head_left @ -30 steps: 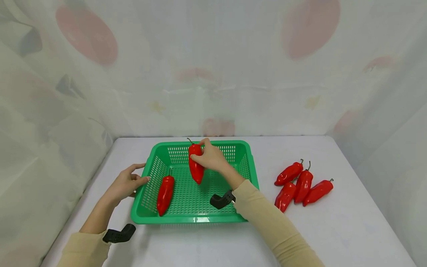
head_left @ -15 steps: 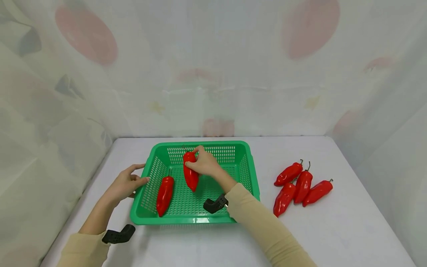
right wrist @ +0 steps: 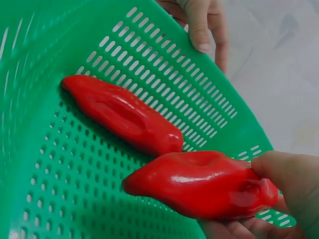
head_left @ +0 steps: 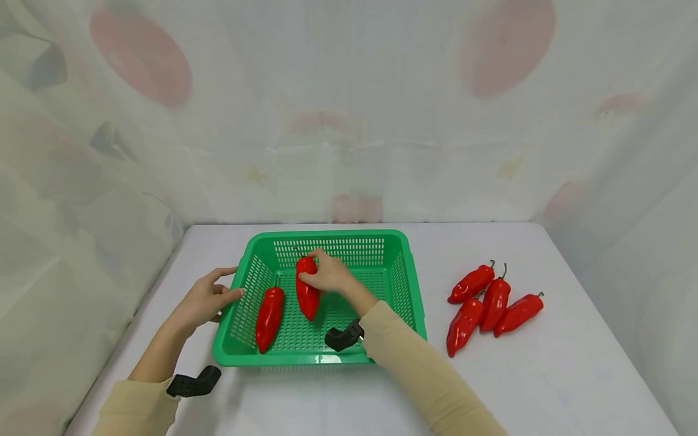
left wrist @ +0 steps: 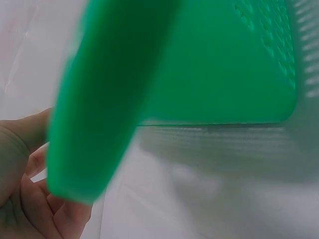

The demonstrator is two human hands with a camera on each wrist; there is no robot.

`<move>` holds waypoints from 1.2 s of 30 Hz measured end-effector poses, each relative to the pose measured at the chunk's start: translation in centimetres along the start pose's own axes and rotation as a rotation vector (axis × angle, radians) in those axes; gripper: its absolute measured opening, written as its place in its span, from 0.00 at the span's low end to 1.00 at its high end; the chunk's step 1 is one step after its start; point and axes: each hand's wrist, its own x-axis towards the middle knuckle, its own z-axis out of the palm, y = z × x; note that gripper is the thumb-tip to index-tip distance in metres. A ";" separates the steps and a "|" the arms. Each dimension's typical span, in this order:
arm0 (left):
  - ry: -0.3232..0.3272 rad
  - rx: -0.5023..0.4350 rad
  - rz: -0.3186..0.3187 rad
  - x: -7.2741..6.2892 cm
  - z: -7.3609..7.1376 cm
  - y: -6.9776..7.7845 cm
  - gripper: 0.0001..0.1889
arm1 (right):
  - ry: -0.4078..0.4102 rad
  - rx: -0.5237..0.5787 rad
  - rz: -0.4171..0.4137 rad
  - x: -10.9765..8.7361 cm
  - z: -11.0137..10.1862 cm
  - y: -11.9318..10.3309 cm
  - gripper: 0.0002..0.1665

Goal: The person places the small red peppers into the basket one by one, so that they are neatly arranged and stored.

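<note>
Head view: the right hand (head_left: 329,275) is clamped on one red pepper, the held pepper (head_left: 308,300), inside the green basket (head_left: 272,360); this pepper is held with its stem end away from the person and its tip toward the near wall; a second pepper (head_left: 269,321) lies on the basket floor near the left side wall, stem end also away, with a gap between the two. The left hand (head_left: 202,303) is at the basket's left rim, thumb over the edge, other fingers bent on the outer side. Four loose peppers (head_left: 496,304) lie grouped on the white table (head_left: 578,369), to the right of the basket; both arms wear beige sleeves (head_left: 420,363), a black device (head_left: 193,383) at each wrist; a patterned curtain (head_left: 414,97) hangs behind.

Left wrist view: the rim fills the foreground, blurred; the left hand shows at the left edge, fingers curled behind the rim; the basket's shadow falls on the table.

Right wrist view: the right thumb lies along the top of the held pepper, the fingers beneath it; its body overlaps the end of the second pepper from this angle; whether its underside touches the basket floor cannot be told; the left hand's fingers appear at the rim beyond.
</note>
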 end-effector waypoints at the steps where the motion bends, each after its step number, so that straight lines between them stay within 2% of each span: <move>1: 0.001 0.002 0.000 0.0 0.0 0.0 0.37 | -0.002 -0.003 -0.001 0.0 0.1 0.0 0.31; 11: 0.005 0.011 0.001 0.0 -0.2 0.1 0.37 | -0.034 0.047 0.058 0.2 0.9 0.4 0.30; 20: -0.001 0.004 -0.003 0.0 -0.1 0.0 0.37 | -0.062 0.031 0.084 0.6 2.0 0.9 0.30; 36: -0.004 0.005 -0.003 -0.1 -0.1 0.2 0.38 | -0.128 0.113 0.157 0.1 3.0 0.5 0.30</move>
